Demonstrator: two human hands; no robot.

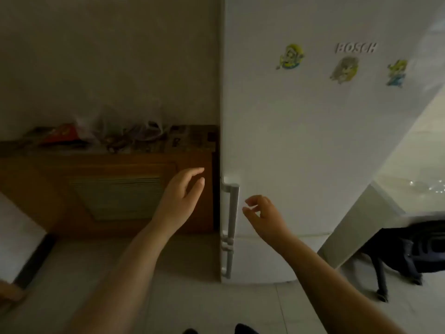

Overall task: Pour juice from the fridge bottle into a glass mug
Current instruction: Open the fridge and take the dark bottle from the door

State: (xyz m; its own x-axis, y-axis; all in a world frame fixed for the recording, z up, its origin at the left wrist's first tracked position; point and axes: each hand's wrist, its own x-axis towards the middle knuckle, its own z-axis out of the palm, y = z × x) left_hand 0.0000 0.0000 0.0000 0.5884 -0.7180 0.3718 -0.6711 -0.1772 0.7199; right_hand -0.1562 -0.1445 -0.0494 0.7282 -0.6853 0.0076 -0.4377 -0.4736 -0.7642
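A tall white fridge (301, 141) stands in front of me with its door closed. Its grey vertical handle (231, 208) runs down the door's left edge. My left hand (183, 194) hovers open just left of the handle, fingers apart, a small gap from it. My right hand (261, 213) is held open just right of the handle, fingers loosely curled, touching nothing. The juice bottle and the glass mug are not in view.
A low wooden cabinet (108, 189) with a vent grille stands left of the fridge, with plastic bags and packets (103, 136) on top. A white table (409, 179) juts in at right, with a dark chair (409, 251) under it. The floor is pale tile.
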